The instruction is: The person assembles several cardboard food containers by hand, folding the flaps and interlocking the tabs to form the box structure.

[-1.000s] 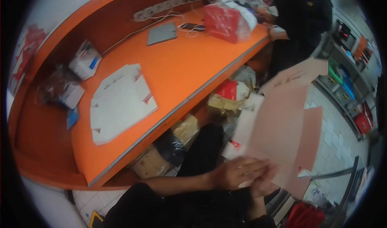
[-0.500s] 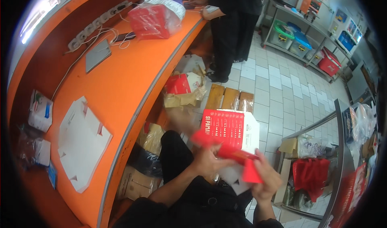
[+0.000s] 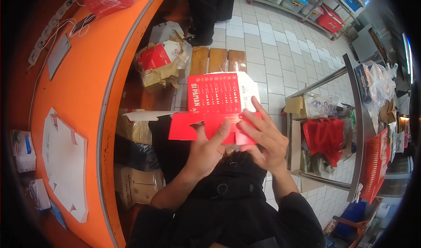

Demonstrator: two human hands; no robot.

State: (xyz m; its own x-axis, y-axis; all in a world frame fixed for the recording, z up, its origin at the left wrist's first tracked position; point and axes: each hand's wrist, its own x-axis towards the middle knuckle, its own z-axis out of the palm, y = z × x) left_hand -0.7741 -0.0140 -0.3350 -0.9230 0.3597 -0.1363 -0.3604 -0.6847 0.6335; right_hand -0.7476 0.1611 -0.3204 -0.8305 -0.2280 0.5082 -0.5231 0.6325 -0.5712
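Note:
A partly folded red and white cardboard box (image 3: 179, 127) is held level above my lap. My left hand (image 3: 206, 149) grips its near side, with the thumb on the red face and part of the fingers hidden behind the card. At the box's right end, my right hand (image 3: 268, 143) pinches a red flap, its index finger raised. A white flap (image 3: 147, 115) sticks out to the left. Just beyond lies a stack of flat red and white box blanks (image 3: 213, 93) on a wooden slatted stool (image 3: 218, 60).
An orange counter (image 3: 98, 59) runs along the left, carrying a flat white box blank (image 3: 66, 162). Beyond the stool, a torn brown-paper bundle (image 3: 160, 59) holds more blanks. A metal rack (image 3: 354, 129) with a red bag (image 3: 324, 136) stands right. Another person's dark-clad legs (image 3: 204, 13) are ahead.
The box has turned so a long red side faces me and a white flap points left. My right hand has closed in on its right end. The view has shifted, with the counter further left.

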